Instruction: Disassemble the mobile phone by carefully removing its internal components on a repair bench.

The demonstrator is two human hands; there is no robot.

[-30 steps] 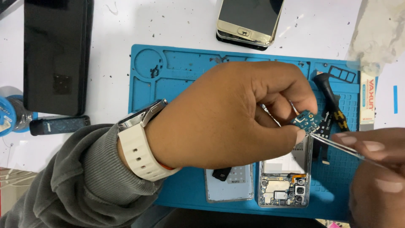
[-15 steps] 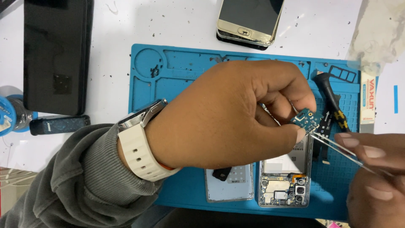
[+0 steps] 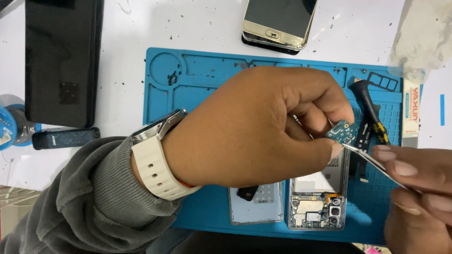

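Tweezers (image 3: 372, 161) pinched in the right hand (image 3: 416, 197) (partly cut off) touch the small circuit board (image 3: 340, 132). Left hand (image 3: 254, 129) pinches that board, hiding much of the opened phone (image 3: 319, 200) beneath.

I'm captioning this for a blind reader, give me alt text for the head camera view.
A left hand pinches a small circuit board while the right hand touches tweezers to it, above an opened phone on a blue repair mat.
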